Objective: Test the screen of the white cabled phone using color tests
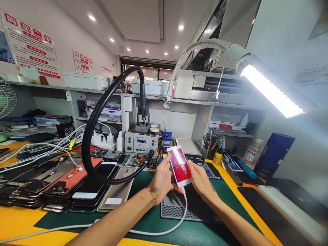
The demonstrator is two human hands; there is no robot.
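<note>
A white smartphone (179, 166) with a lit red screen is held upright above the green work mat (143, 212). My left hand (161, 180) wraps round its left edge and back. My right hand (200, 181) grips its lower right side, thumb toward the screen. A white cable (176, 223) runs from the phone's bottom edge, loops over the mat and leads off to the left. Below the phone lies a grey perforated pad (174, 209).
Stacks of phones and screens (64, 186) cover the yellow bench at left. A black hose (89, 136) arcs from the grey soldering station (141, 140). A lit lamp (271, 89) hangs at upper right. Tools, a blue cylinder (274, 150) and a white keyboard (289, 208) lie right.
</note>
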